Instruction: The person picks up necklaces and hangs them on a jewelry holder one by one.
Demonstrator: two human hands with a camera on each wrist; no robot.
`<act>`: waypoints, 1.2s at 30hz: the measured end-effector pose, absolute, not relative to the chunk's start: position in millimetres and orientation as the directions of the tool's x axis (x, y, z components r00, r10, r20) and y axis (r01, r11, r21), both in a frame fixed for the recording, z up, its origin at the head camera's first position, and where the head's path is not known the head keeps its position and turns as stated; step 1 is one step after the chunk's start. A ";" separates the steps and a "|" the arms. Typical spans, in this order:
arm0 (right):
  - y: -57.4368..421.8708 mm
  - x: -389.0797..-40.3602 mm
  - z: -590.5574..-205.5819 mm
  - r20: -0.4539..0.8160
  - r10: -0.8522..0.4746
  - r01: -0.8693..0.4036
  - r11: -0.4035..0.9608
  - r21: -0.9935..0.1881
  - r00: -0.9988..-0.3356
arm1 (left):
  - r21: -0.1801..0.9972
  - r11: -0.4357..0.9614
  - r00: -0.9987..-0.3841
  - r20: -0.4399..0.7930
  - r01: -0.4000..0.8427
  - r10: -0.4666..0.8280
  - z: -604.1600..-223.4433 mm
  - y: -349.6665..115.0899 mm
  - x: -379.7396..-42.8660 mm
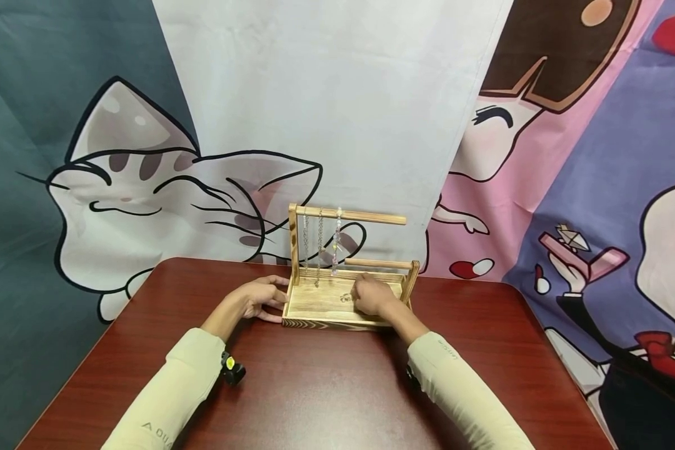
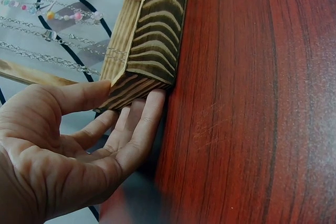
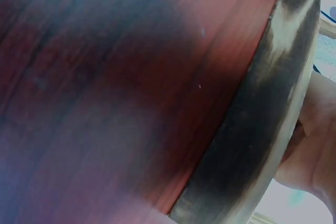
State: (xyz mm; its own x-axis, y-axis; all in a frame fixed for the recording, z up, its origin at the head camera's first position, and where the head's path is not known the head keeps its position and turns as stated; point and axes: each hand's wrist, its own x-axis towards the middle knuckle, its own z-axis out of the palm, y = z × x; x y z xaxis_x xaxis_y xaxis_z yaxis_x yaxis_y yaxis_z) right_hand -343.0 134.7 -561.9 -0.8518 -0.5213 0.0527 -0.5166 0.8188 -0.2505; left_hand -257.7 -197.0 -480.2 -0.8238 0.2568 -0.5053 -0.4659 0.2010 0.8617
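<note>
A wooden jewelry stand (image 1: 315, 322) with a shallow tray base and two bars stands on the table. My left hand (image 2: 79, 145) holds its left end, thumb on the rim and the other fingers along the end wall. Two silver chain necklaces (image 1: 320, 240) and a colored bead necklace (image 1: 335, 244) hang from the upper bar. Inside the tray, my right hand (image 1: 373, 295) is lowered with its fingers bent downward, beside a small shiny piece of jewelry (image 1: 345, 298). I cannot tell whether it grips anything; the tray wall (image 3: 247, 114) hides its fingers in the right wrist view.
The stand sits near the far edge of a reddish-brown table (image 1: 326, 387). Behind it hangs a cloth backdrop (image 1: 337, 94) with cartoon figures. The shorter, lower bar (image 1: 378, 264) extends from the right post, just behind my right hand.
</note>
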 end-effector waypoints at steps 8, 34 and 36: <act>142.5 -337.1 -539.6 -0.001 -0.498 -0.418 0.729 -0.542 -0.867 | 0.863 0.198 -0.825 -0.502 -0.464 0.257 -479.9 -196.2 -257.7; 141.2 -274.3 -470.8 -0.293 -0.258 0.189 0.363 -0.913 -0.921 | 0.865 0.200 -0.829 -0.499 -0.460 0.254 -478.6 -195.7 -255.8; 142.1 -273.0 -468.9 -0.300 -0.252 0.204 0.347 -0.916 -0.920 | 0.866 0.200 -0.830 -0.497 -0.458 0.254 -478.4 -195.6 -256.0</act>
State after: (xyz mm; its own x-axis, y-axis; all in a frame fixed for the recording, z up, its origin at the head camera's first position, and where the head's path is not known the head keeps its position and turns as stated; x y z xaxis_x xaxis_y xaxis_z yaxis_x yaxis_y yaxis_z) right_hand -273.0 142.1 -468.9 -0.9199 -0.2520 -0.3003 0.2039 0.3468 -0.9155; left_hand -256.0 -195.6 -478.4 -0.8298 0.2536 -0.4971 -0.4578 0.2002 0.8662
